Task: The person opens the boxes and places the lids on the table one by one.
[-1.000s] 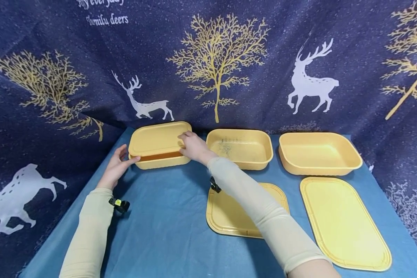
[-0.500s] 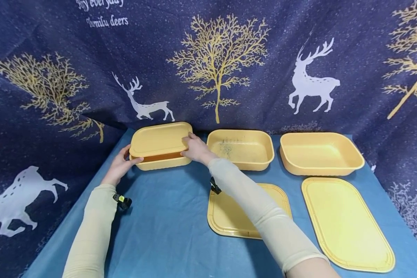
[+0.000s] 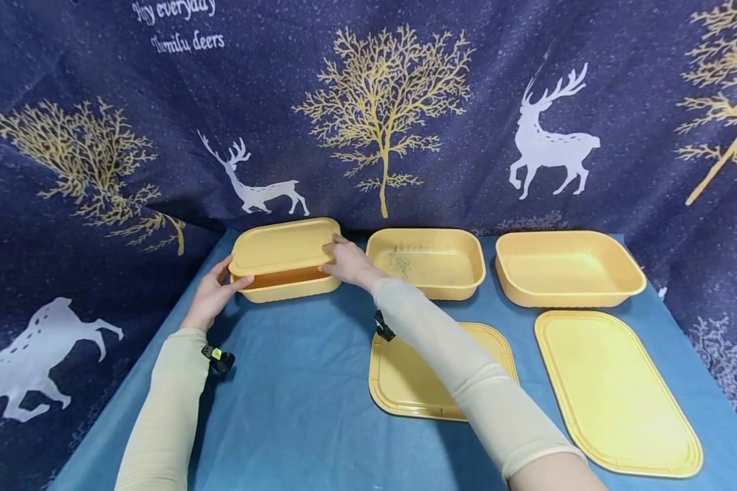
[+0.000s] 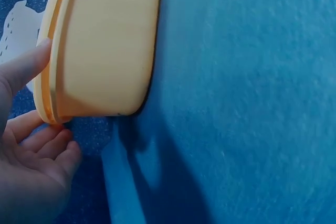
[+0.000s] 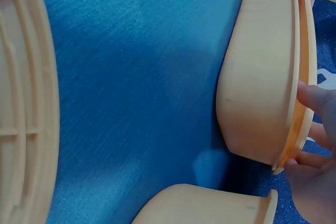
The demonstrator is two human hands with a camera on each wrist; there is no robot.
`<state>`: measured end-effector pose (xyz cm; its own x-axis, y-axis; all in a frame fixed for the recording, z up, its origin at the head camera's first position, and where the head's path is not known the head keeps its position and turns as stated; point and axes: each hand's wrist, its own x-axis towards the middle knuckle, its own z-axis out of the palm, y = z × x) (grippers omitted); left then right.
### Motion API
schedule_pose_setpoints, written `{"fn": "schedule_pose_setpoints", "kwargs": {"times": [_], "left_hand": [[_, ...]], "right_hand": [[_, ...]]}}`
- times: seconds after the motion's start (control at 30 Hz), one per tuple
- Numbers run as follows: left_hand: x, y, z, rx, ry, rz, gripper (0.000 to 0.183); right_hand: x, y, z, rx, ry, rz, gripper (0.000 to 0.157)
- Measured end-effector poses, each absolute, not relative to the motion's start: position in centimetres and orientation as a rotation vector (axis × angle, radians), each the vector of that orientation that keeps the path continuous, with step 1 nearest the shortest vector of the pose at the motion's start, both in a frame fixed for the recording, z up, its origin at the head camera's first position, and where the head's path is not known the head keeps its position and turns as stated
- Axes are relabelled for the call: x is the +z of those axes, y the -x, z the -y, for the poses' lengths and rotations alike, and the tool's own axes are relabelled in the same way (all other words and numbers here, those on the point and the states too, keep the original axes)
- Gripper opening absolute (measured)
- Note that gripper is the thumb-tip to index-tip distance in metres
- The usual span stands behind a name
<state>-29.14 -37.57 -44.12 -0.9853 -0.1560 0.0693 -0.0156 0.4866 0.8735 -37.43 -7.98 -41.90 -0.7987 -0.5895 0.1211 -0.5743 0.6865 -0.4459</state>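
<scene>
A yellow rectangular lid [image 3: 282, 247] lies over the left yellow plastic box [image 3: 288, 293], its front edge raised so that a dark orange gap shows between lid and rim. At the left end, my left hand [image 3: 210, 294] holds the lid, thumb at the front corner and fingers behind the end, as the left wrist view also shows. My right hand [image 3: 351, 263] grips the lid's right end, with the thumb low at the gap and fingers over the edge. In the right wrist view, the thumb and fingertips of the right hand [image 5: 317, 145] touch the rim and lid edge.
Two uncovered yellow boxes stand along the back: a middle box [image 3: 430, 292] and a right box [image 3: 568, 300]. In front lie a middle lid [image 3: 405, 385], partly under my right forearm, and a right lid [image 3: 620, 395]. A dark blue deer-print cloth [image 3: 454, 170] hangs behind the blue-covered table [image 3: 282, 409].
My left hand has moved right and closed in on the lid's left end. The right hand has shifted slightly right along the lid's end. The front gap looks slightly wider.
</scene>
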Motion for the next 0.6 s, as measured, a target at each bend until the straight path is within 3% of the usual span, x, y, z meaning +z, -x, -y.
{"fn": "schedule_pose_setpoints", "kwargs": {"times": [0.6], "left_hand": [[-43.13,28.63,37.41,-1.622,-0.251,2.456,0.089]], "right_hand": [[-41.32,37.86,7.26,-0.84,1.08,-2.835,0.05]]}}
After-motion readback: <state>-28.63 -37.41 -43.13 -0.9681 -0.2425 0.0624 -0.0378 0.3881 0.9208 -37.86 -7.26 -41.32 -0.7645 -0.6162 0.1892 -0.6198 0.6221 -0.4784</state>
